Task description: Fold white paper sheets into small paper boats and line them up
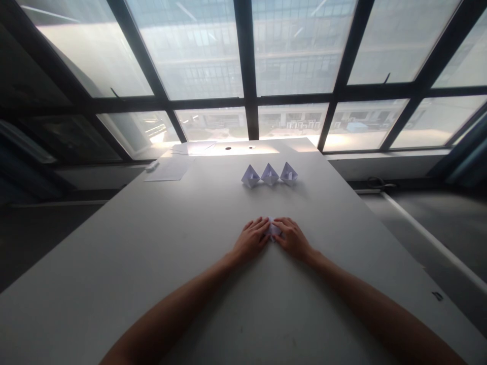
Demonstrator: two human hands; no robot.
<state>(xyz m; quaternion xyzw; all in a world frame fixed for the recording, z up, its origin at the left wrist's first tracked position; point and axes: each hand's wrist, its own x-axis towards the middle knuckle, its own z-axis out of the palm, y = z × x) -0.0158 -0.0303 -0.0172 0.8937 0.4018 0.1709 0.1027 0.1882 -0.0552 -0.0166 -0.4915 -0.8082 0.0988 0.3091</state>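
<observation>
On the white table in front of me lies a small folded piece of white paper (273, 230), partly covered by my fingers. My left hand (251, 237) holds its left side, with the fingers over the paper and the thumb at the near edge. From the right, my right hand (292, 237) grips the other side between its fingers and thumb. Farther off stand three folded white paper boats in a row: the left boat (250, 177), the middle boat (270, 175) and the right boat (289, 174). Neither hand touches them.
White paper sheets (167, 170) lie at the table's far left, beside a small white object (152, 166) I cannot make out. The white table (182, 228) reaches toward large dark-framed windows (249, 66). A small dark mark (437, 295) shows near the right edge.
</observation>
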